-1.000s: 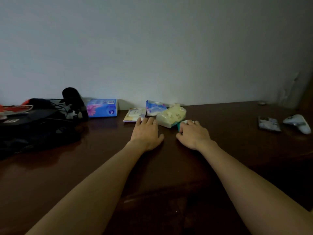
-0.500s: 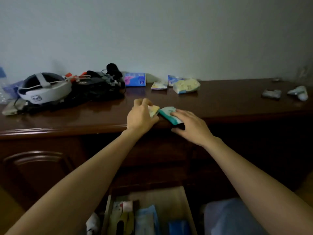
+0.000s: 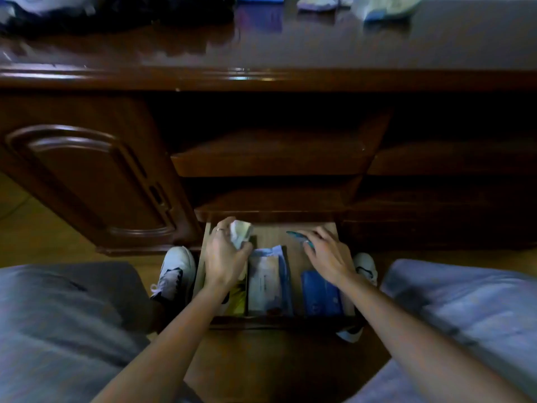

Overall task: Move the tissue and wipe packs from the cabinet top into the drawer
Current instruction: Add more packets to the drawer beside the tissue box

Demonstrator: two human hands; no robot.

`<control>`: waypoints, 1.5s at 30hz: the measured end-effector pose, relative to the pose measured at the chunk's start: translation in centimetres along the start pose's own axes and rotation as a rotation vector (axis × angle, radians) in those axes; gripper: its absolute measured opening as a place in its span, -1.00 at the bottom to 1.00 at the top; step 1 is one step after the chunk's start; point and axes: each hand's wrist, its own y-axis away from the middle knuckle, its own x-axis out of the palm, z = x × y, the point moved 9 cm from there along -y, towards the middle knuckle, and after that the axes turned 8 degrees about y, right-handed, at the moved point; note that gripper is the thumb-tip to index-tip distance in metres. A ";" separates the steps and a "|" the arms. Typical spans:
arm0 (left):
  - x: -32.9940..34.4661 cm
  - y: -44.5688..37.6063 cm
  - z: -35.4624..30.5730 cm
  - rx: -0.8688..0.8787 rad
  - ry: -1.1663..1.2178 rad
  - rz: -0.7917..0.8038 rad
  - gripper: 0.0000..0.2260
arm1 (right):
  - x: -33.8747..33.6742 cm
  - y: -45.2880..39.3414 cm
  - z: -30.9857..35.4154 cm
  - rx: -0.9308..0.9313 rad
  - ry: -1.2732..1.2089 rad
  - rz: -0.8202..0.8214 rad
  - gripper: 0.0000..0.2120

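Over the open drawer (image 3: pixel 344 311), low in the cabinet: left hand (image 3: pixel 223 257) clamped on a pale tissue pack (image 3: pixel 239 232), right hand (image 3: pixel 327 254) pinching a teal wipe pack (image 3: pixel 296 236), both lowered for release. More packs (image 3: pixel 389 5) waiting on the cabinet top (image 3: pixel 290 50).

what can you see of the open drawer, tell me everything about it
The drawer is pulled out low on the dark wooden cabinet, its pale wood bottom bare towards the back. Packs lie in rows inside: a yellow pack on the left, a pale grey-blue pack in the middle and a dark blue pack on the right. The left hand holds a whitish pack over it; the right hand holds a thin teal pack.
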 end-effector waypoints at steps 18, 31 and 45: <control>3.8 1.2 11.7 -0.234 0.142 0.178 -0.37 | 16.2 -1.5 7.5 0.365 -1.019 0.759 -0.61; -0.3 -1.8 14.3 -0.081 -0.219 0.051 -0.46 | 20.8 -8.5 9.0 0.594 -0.996 0.493 -0.53; 0.2 -0.7 19.0 -0.247 -0.178 0.196 -0.39 | 24.5 -14.2 14.9 0.206 -0.381 0.471 -0.64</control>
